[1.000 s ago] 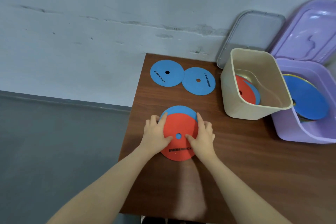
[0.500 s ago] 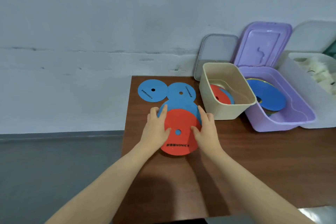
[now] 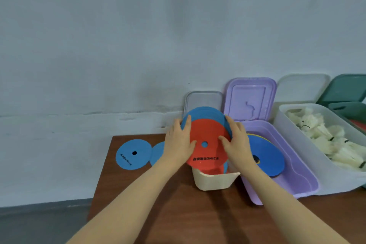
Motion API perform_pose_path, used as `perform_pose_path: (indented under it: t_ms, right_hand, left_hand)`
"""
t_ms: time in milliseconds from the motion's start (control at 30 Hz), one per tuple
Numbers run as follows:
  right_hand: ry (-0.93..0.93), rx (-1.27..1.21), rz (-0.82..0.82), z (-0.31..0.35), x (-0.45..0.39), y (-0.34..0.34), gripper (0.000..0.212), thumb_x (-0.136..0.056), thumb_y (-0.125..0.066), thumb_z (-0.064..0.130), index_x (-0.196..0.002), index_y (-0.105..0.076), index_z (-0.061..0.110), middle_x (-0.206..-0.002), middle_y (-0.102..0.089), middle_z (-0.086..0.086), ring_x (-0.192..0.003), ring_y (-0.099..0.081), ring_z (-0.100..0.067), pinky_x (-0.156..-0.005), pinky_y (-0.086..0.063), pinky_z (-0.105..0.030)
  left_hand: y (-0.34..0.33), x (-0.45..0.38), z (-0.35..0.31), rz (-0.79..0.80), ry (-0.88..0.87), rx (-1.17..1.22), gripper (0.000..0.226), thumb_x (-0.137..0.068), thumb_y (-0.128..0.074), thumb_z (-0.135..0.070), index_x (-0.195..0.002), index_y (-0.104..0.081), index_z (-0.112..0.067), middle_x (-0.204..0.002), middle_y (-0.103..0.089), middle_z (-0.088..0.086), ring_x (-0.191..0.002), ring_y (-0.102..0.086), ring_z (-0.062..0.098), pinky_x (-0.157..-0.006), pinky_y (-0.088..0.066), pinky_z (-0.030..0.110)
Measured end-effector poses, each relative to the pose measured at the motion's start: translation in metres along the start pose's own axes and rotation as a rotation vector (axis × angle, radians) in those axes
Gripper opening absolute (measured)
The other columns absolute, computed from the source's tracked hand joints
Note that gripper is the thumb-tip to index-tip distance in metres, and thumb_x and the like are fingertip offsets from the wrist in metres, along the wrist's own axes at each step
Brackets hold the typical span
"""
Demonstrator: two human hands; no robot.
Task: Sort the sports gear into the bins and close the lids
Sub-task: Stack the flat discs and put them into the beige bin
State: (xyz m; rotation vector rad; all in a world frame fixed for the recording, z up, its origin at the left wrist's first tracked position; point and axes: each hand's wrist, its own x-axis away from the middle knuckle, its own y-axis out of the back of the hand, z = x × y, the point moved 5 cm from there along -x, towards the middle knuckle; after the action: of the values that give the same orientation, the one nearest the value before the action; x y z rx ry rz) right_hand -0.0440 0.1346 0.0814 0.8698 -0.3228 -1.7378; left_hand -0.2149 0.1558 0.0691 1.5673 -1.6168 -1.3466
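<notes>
While both hands are gripping a stacked pair of discs, the red disc (image 3: 206,136) in front w/ a blue disc (image 3: 204,114) behind, the stack is hovering tilted over the cream bin (image 3: 213,181). Left hand (image 3: 178,142) & right hand (image 3: 236,140) are each curling fingers round opposite edges. Two more blue discs (image 3: 133,153) are lying on the worktop (image 3: 198,220) at left; the purple bin (image 3: 287,182), lid open, is holding another.

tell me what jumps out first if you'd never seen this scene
A red disc stacked on a blue disc, held between the left hand and right hand above the cream bin at centre. Right of it, the open purple bin holds another big blue disc.
</notes>
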Motion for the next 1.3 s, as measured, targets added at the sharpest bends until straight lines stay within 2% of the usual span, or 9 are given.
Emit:
perform_pose_path:
  t_ms: [200, 300, 367, 467, 667, 800, 967, 1167, 1300]
  right_hand:
    - [-0.039, 0.031, 0.094, -0.065, -0.047, 0.014, 0.064, -0.085, -0.056, 0.001, -0.143, -0.032, 0.014, -0.11, -0.039, -0.004, -0.093, -0.043, -0.015, -0.074, -0.029, -0.013]
    - [-0.11, 0.098, 0.22, -0.099, -0.05, -0.004, 0.063, -0.085, -0.056, 0.005, -0.143, -0.031, 0.013, -0.116, -0.041, -0.011, -0.104, -0.044, -0.026, -0.084, -0.033, -0.025]
    - [-0.113, 0.291, 0.336, -0.118, -0.045, -0.019, 0.059, -0.087, -0.058, 0.016, -0.14, -0.035, 0.013, -0.119, -0.042, -0.015, -0.107, -0.041, -0.032, -0.09, -0.033, -0.035]
    - [-0.098, 0.444, 0.421, -0.129, -0.038, -0.03, 0.051, -0.087, -0.057, 0.029, -0.135, -0.042, 0.016, -0.118, -0.042, -0.013, -0.104, -0.041, -0.034, -0.087, -0.034, -0.038]
    - [0.017, 0.377, 0.369, -0.108, -0.041, -0.041, 0.047, -0.089, -0.054, 0.024, -0.134, -0.046, 0.015, -0.125, -0.046, -0.011, -0.108, -0.043, -0.034, -0.089, -0.033, -0.041]
    - [0.162, 0.321, 0.348, -0.065, -0.042, -0.065, 0.044, -0.088, -0.056, 0.019, -0.131, -0.048, 0.012, -0.125, -0.05, -0.011, -0.111, -0.046, -0.032, -0.094, -0.035, -0.041]
    - [0.256, 0.308, 0.374, -0.02, -0.038, -0.115, 0.042, -0.087, -0.057, 0.016, -0.127, -0.052, 0.008, -0.118, -0.055, -0.013, -0.104, -0.051, -0.034, -0.086, -0.039, -0.04]
    - [0.258, 0.287, 0.461, 0.02, -0.035, -0.186, 0.047, -0.089, -0.056, 0.02, -0.133, -0.047, 0.007, -0.128, -0.05, -0.015, -0.112, -0.048, -0.036, -0.094, -0.038, -0.041]
    - [0.103, 0.34, 0.581, 0.01, -0.028, -0.237, 0.055, -0.094, -0.048, 0.03, -0.144, -0.03, 0.014, -0.147, -0.03, -0.013, -0.128, -0.035, -0.034, -0.104, -0.031, -0.041]
  left_hand:
    - [-0.049, -0.052, -0.032, 0.062, 0.028, -0.051, 0.08, -0.087, -0.058, -0.037, -0.148, -0.012, -0.014, -0.132, -0.032, 0.014, -0.113, -0.045, 0.029, -0.094, -0.04, 0.036]
    - [-0.079, -0.057, -0.027, 0.177, 0.074, -0.123, 0.081, -0.086, -0.058, -0.043, -0.148, -0.013, -0.017, -0.143, -0.024, 0.013, -0.123, -0.036, 0.03, -0.1, -0.035, 0.038]
    - [-0.093, -0.052, -0.019, 0.254, 0.083, -0.252, 0.077, -0.086, -0.054, -0.048, -0.147, -0.016, -0.02, -0.147, -0.019, 0.01, -0.121, -0.031, 0.032, -0.098, -0.031, 0.04]
    - [-0.099, -0.043, -0.008, 0.272, 0.081, -0.336, 0.068, -0.088, -0.048, -0.048, -0.145, -0.022, -0.023, -0.149, -0.018, 0.005, -0.12, -0.03, 0.032, -0.097, -0.029, 0.041]
    - [-0.073, -0.033, 0.012, 0.143, 0.107, -0.265, 0.054, -0.094, -0.041, -0.041, -0.142, -0.033, -0.02, -0.143, -0.036, 0.004, -0.124, -0.034, 0.027, -0.097, -0.029, 0.039]
    - [-0.051, -0.019, 0.042, 0.126, 0.156, -0.313, 0.055, -0.096, -0.038, -0.039, -0.145, -0.027, -0.017, -0.15, -0.027, 0.004, -0.132, -0.028, 0.026, -0.104, -0.026, 0.038]
    - [-0.027, -0.005, 0.094, 0.14, 0.222, -0.315, 0.056, -0.097, -0.036, -0.039, -0.147, -0.023, -0.017, -0.153, -0.022, 0.006, -0.136, -0.024, 0.027, -0.108, -0.022, 0.04]
    - [-0.017, 0.01, 0.168, 0.206, 0.283, -0.335, 0.055, -0.096, -0.036, -0.038, -0.146, -0.023, -0.018, -0.154, -0.02, 0.007, -0.136, -0.024, 0.027, -0.106, -0.023, 0.039]
    - [-0.034, 0.011, 0.214, 0.324, 0.323, -0.305, 0.056, -0.096, -0.036, -0.038, -0.146, -0.022, -0.018, -0.154, -0.015, 0.009, -0.135, -0.022, 0.031, -0.107, -0.02, 0.039]
